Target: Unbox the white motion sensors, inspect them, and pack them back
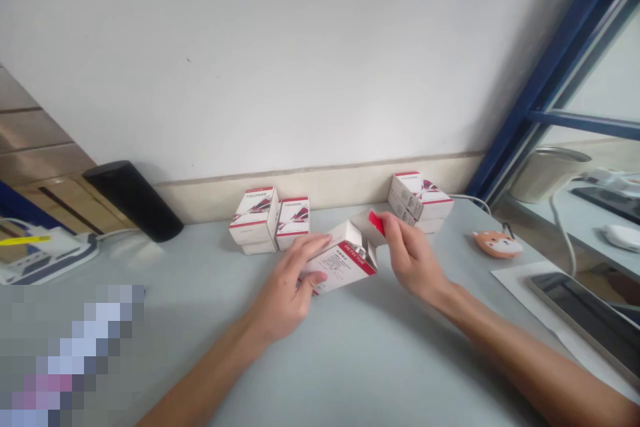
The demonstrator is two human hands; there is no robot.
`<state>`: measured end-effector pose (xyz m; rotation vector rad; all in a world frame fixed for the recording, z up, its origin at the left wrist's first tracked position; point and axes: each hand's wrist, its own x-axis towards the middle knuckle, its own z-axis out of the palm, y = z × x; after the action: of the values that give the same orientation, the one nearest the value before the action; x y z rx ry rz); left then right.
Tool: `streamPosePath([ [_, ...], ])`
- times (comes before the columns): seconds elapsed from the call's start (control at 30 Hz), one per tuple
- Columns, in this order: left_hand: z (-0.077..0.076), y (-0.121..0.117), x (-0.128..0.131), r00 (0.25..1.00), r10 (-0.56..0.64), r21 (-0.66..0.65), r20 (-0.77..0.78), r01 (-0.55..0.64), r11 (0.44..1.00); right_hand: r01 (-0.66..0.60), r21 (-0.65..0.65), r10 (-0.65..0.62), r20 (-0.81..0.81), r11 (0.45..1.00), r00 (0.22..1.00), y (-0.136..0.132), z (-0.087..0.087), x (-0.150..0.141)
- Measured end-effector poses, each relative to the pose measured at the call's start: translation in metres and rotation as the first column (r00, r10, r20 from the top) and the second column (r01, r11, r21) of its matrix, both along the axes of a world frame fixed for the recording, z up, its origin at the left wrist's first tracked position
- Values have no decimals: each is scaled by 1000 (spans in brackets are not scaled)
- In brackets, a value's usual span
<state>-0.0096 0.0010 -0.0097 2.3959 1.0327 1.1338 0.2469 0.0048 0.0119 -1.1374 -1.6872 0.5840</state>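
A white and red cardboard box (343,267) marked "DETECTOR" is tilted above the grey table, its right end open. My left hand (290,287) wraps round the box's left end, thumb in front and fingers over the top. At the open end, my right hand (410,250) pinches the red-edged end flap (376,221) and holds it away from the opening. Something pale or shiny shows inside the box, too little of it to name. Behind my left hand stand similar boxes (254,220) in a group, and another stack of boxes (420,200) is behind my right hand.
A black cylinder-like object (134,200) leans near the wall at left. On the right lie an orange animal-faced case (497,243) and a dark phone (585,313) on white paper. A blue-framed glass or mirror panel (545,87) borders the table's right side. The lower left is pixelated.
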Motion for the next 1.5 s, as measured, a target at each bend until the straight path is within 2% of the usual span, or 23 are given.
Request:
streamPosePath([
  [0.07, -1, -1, 0, 999, 26, 56, -32, -24, 998, 42, -64, -50, -129, 997, 990, 0, 2, -3],
  [0.17, 3, -8, 4, 997, 70, 213, -17, -65, 975, 28, -200, -82, -269, 979, 959, 0, 7, -9],
  [0.27, 11, -19, 11, 996, 7, 350, -91, 25, 936, 31, -254, -108, -297, 967, 949, -2, 7, -16],
  [0.5, 22, -27, 15, 955, 1, 480, -295, 147, 865, 11, -308, -98, -268, 951, 959, -2, -4, -20],
  [0.57, 23, -26, 14, 948, 4, 492, -320, 162, 855, 102, -182, -135, -180, 978, 974, -1, -5, -17],
  [0.6, 23, -25, 13, 947, 7, 498, -323, 164, 851, 182, -36, -185, -119, 983, 976, -1, -4, -15],
  [0.63, 23, -25, 13, 946, 11, 503, -323, 162, 849, 260, 161, -253, -62, 952, 965, -1, -3, -13],
  [0.67, 24, -26, 13, 948, 20, 510, -317, 152, 847, 307, 375, -323, -19, 875, 946, -1, -2, -10],
  [0.73, 24, -26, 14, 951, 47, 519, -306, 125, 845, 251, 698, -401, 57, 671, 914, -3, 1, -4],
  [0.77, 24, -26, 15, 951, 67, 523, -302, 106, 846, 174, 777, -402, 109, 605, 909, -5, 2, -2],
  [0.8, 24, -26, 15, 953, 88, 528, -290, 83, 845, 92, 808, -383, 173, 582, 908, -6, 3, -1],
  [0.87, 24, -26, 15, 962, 120, 542, -247, 35, 840, -57, 784, -303, 304, 618, 903, -7, 5, 0],
  [0.93, 24, -26, 15, 967, 135, 557, -216, 8, 831, -146, 734, -225, 382, 664, 896, -7, 5, 0],
  [1.13, 21, -29, 15, 962, 137, 584, -235, 27, 811, -169, 669, -125, 368, 724, 922, -8, 8, -3],
  [1.27, 20, -31, 14, 936, 209, 592, -284, 0, 806, -209, 650, -71, 377, 731, 923, -10, 11, -3],
  [1.37, 23, -32, 15, 925, 196, 567, -327, 26, 823, -235, 629, -15, 364, 741, 931, -11, 13, 0],
  [1.5, 27, -29, 13, 934, 188, 591, -303, 29, 806, -294, 561, 83, 371, 773, 925, -11, 18, 6],
])
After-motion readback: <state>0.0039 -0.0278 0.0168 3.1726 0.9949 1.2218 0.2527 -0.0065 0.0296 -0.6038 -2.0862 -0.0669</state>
